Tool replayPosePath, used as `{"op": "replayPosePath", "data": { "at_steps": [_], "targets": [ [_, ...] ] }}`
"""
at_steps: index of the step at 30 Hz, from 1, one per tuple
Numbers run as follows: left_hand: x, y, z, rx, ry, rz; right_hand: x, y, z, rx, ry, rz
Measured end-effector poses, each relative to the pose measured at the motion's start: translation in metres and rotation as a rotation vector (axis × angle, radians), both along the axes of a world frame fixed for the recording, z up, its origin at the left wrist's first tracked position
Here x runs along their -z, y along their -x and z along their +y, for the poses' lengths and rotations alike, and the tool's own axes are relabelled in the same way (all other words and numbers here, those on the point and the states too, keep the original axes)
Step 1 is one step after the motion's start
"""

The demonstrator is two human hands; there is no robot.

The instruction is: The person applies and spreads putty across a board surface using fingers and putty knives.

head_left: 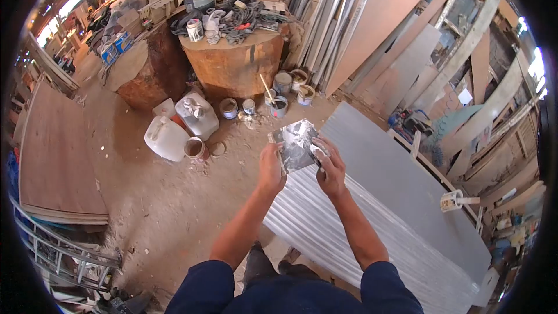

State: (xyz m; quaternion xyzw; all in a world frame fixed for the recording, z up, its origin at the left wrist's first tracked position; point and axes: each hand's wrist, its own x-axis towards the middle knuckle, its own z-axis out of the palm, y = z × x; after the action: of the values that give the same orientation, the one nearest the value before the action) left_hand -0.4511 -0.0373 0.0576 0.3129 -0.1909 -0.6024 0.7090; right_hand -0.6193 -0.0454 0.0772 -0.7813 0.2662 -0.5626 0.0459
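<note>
The plate [295, 150] is near the centre of view, held between both hands; its face carries white paste [302, 132]. Its outline is nearly square, so a long axis is hard to establish; the side edges point toward 11 o'clock, the top edge toward 2.

The left hand [271, 167] grips the left edge, thumb on the face. The right hand [331, 167] is closed at the right edge on a dark piece [318, 157] (possibly a scraper; I cannot tell).

Taking the plate as clock centre, paint cans [279, 106] stand at 11 to 12 o'clock, white jugs [165, 138] at 9, a grey sheet [407, 168] at 4, and a ribbed sheet [354, 232] at 5.
</note>
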Motion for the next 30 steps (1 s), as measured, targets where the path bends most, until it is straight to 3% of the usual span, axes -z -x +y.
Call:
{"op": "replayPosePath", "data": {
  "at_steps": [6,12,16,18,19,21,22,24,28,30],
  "targets": [
    [-0.008,0.054,0.032,-0.123,-0.043,0.031,0.009,0.056,0.035,0.094,-0.096,0.074],
    [0.007,0.069,0.034,-0.101,-0.037,-0.003,0.017,0.091,0.049,0.172,-0.161,0.119],
    [0.018,0.066,0.027,0.043,-0.091,0.074,0.021,0.113,0.05,0.237,-0.185,0.205],
    [0.006,0.062,0.019,0.1,-0.069,0.068,0.006,0.117,0.044,0.279,-0.369,-0.045],
    [0.01,0.055,0.014,0.105,-0.08,0.072,-0.001,0.117,0.04,0.285,-0.38,-0.041],
    [0.019,0.04,0.0,0.199,-0.053,0.079,-0.017,0.11,0.029,0.034,-0.976,-0.767],
    [0.016,0.036,-0.006,0.204,-0.059,0.08,-0.027,0.103,0.026,0.042,-0.979,-0.77],
    [0.009,0.027,-0.013,0.328,-0.031,0.078,-0.043,0.086,0.024,-0.384,-1.201,-1.247],
    [0.004,0.014,-0.024,0.32,-0.122,0.015,0.014,0.041,-0.006,-0.337,-1.41,-1.258],
    [0.015,0.002,-0.036,0.277,-0.105,-0.034,0.032,0.012,-0.016,-0.442,-1.425,-1.418]
  ]
}}
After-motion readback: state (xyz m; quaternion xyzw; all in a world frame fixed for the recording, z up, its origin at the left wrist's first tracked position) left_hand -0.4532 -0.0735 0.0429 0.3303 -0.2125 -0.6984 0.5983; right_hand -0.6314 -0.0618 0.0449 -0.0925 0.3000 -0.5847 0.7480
